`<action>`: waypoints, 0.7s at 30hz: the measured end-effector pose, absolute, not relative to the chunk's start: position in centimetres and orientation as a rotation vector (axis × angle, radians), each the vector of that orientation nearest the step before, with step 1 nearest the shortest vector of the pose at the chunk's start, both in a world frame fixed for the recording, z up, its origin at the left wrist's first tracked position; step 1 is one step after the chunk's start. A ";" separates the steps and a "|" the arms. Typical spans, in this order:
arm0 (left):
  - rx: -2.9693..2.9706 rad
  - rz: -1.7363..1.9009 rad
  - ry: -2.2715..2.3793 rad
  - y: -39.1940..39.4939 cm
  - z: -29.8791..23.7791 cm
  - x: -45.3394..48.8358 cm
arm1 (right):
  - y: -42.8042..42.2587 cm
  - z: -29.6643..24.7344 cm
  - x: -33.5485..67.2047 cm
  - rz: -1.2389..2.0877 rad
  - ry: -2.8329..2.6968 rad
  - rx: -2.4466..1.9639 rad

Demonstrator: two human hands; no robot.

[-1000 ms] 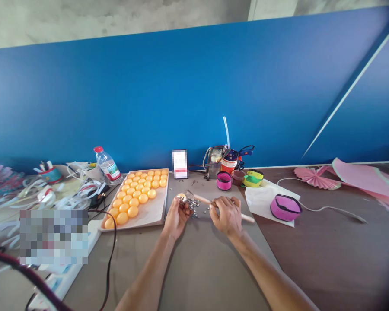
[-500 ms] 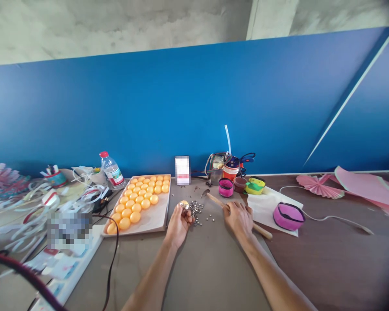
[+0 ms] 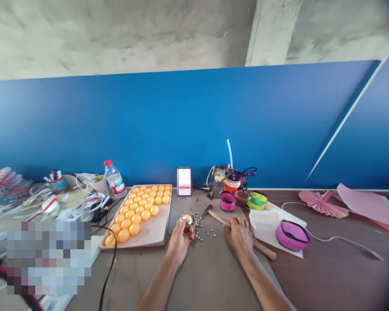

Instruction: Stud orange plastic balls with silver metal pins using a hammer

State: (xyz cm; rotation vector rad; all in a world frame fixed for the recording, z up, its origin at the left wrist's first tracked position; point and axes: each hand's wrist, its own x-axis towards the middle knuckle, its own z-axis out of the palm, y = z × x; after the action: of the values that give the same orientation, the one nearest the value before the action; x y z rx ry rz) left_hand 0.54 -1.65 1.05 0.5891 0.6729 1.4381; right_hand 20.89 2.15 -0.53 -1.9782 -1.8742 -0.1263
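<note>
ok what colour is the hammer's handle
The hammer's handle is light brown, like plain wood; it shows best in the head view.

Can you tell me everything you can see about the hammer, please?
The hammer has a small, dark head that looks like metal and a long, light brown handle that looks wooden. It seems to lie on the table, slanting, with its head just right of the shiny beads. The right hand covers the handle's middle, so that part is hidden.
</note>
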 end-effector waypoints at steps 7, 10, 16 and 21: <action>0.572 1.427 0.710 -1.5 0.9 0.7 | 1.1 -0.5 19.4 0.036 -2.100 -1.516; 0.593 1.425 0.715 -1.5 0.8 0.8 | 0.4 -0.3 18.4 0.161 -2.202 -1.452; 0.613 1.415 0.731 -1.6 0.8 0.9 | 0.5 -0.7 17.3 0.233 -2.255 -1.488; 0.579 1.406 0.718 -1.3 0.5 0.7 | 1.1 -1.6 17.4 0.261 -2.180 -1.443</action>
State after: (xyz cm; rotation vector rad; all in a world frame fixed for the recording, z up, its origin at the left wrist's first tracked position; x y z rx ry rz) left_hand 0.70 -1.27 0.51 0.5795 0.7178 1.4056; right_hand 17.36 1.13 -1.57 -1.4425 -2.1796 0.2611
